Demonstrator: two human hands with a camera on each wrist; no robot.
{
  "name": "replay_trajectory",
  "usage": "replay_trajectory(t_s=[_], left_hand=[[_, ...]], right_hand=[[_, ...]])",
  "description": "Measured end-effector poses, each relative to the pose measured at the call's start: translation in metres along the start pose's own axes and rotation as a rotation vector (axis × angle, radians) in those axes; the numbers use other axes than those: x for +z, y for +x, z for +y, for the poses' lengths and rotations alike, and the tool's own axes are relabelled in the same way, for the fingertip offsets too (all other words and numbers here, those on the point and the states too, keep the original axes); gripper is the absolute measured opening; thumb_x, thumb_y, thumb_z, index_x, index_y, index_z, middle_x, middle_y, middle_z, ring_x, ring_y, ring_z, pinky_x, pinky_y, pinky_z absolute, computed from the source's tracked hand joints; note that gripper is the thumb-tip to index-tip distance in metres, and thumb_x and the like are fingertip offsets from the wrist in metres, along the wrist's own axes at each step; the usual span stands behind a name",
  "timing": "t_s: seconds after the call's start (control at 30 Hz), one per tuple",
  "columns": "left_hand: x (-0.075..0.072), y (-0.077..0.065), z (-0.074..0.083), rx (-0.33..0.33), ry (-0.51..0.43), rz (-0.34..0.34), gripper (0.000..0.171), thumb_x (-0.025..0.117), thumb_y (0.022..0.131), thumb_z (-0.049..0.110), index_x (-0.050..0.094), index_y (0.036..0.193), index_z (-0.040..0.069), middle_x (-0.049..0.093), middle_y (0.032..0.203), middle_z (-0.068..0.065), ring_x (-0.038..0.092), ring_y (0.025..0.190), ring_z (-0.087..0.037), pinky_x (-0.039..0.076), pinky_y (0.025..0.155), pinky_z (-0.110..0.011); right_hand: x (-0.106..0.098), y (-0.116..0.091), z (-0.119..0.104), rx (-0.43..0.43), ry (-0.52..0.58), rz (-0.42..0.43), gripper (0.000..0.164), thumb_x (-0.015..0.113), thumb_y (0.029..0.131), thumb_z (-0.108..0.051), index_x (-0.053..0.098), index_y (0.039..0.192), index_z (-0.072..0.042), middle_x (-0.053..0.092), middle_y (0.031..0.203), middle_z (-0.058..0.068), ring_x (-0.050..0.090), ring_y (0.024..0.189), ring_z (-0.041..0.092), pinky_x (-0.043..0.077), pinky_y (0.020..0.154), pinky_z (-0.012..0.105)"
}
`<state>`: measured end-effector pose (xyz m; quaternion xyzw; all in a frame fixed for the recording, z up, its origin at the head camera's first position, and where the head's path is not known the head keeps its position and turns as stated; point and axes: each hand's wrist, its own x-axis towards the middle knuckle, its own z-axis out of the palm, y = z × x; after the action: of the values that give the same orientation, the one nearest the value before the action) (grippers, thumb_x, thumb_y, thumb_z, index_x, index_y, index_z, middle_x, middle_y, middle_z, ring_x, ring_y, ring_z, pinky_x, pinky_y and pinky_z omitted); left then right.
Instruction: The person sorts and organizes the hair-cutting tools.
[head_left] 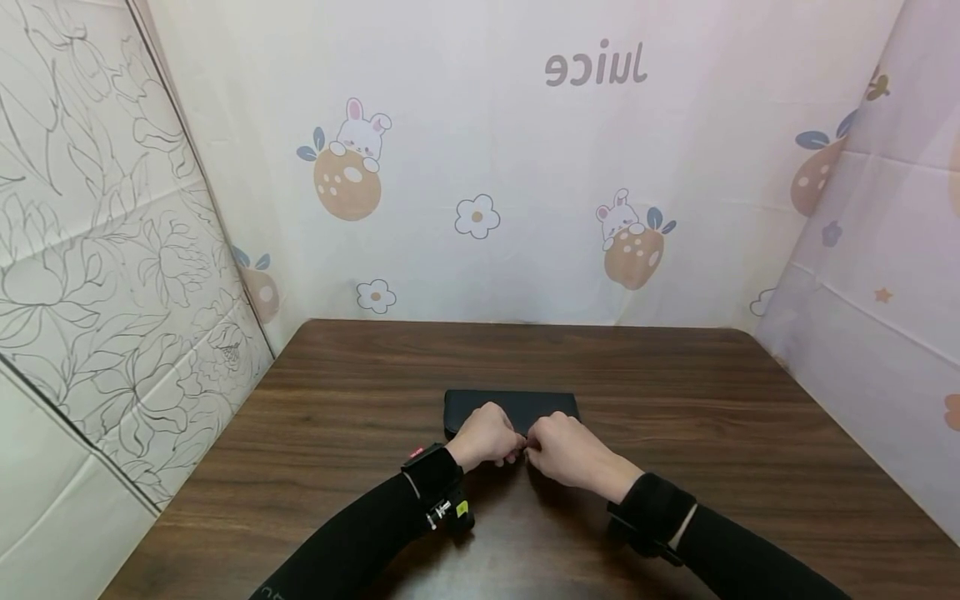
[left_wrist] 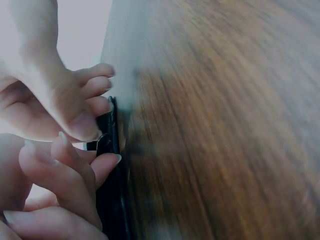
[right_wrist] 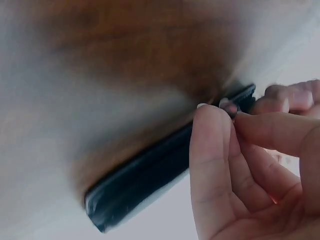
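A flat, black long wallet [head_left: 532, 405] lies in front of both hands on the table. My left hand [head_left: 491, 435] is at the middle of its near edge with bent fingers, and my right hand [head_left: 564, 450] meets it there. Between the fingertips a small dark tab [left_wrist: 104, 144] with a round mark stands out from the wallet's edge. The right thumb and index finger pinch this tab [right_wrist: 229, 108] in the right wrist view. Fingers of the left hand [left_wrist: 60, 185] curl around the tab's lower side in the left wrist view. The hands partly cover the wallet's near edge.
The brown wooden table [head_left: 360, 367] reaches back to a pale curtain [head_left: 480, 150] printed with rabbits and flowers. Another curtain [head_left: 97, 275] with line-drawn flowers hangs along the left side. Black wrist straps [head_left: 652, 512] sit on both forearms.
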<state>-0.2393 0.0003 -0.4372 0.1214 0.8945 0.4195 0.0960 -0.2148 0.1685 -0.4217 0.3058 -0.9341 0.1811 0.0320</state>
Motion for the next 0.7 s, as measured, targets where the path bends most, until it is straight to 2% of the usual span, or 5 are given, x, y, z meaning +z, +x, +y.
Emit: replay_trajectory(t_s=[0.23,0.37,0.5,0.7], left_hand=[[-0.001,-0.005,0.002,0.04,0.039,0.007,0.041,0.069,0.091,0.007,0.065,0.05,0.011,0.058,0.046,0.002,0.055,0.041,-0.013,0.035,0.04,-0.022],[0.002,-0.01,0.003,0.096,0.151,0.057,0.046,0.067,0.089,0.008,0.055,0.045,0.015,0.051,0.041,0.004,0.054,0.04,-0.015,0.03,0.038,-0.025],[0.005,-0.012,0.006,0.126,0.276,0.108,0.041,0.066,0.086,0.011,0.051,0.048,0.016,0.044,0.041,0.003,0.048,0.039,-0.017,0.026,0.039,-0.027],[0.009,-0.01,0.008,0.132,0.394,0.131,0.015,0.07,0.087,0.015,0.067,0.073,0.009,0.049,0.057,0.0,0.049,0.048,-0.018,0.036,0.045,-0.031]], right_hand=[[-0.014,0.006,0.004,0.064,-0.06,0.044,0.008,0.071,0.091,-0.006,0.075,0.084,-0.007,0.062,0.071,-0.006,0.053,0.057,0.006,0.048,0.054,0.026],[-0.017,0.01,0.007,0.075,-0.111,0.066,0.004,0.074,0.09,-0.008,0.075,0.093,-0.006,0.067,0.084,0.0,0.061,0.07,0.012,0.052,0.061,0.03],[-0.019,0.012,0.011,0.035,-0.161,0.07,0.022,0.078,0.089,-0.013,0.074,0.109,-0.005,0.066,0.103,0.006,0.062,0.096,0.024,0.055,0.076,0.037],[-0.021,0.018,0.019,-0.009,-0.186,0.003,0.055,0.083,0.086,-0.022,0.063,0.133,-0.001,0.058,0.13,0.016,0.052,0.123,0.037,0.047,0.1,0.052]])
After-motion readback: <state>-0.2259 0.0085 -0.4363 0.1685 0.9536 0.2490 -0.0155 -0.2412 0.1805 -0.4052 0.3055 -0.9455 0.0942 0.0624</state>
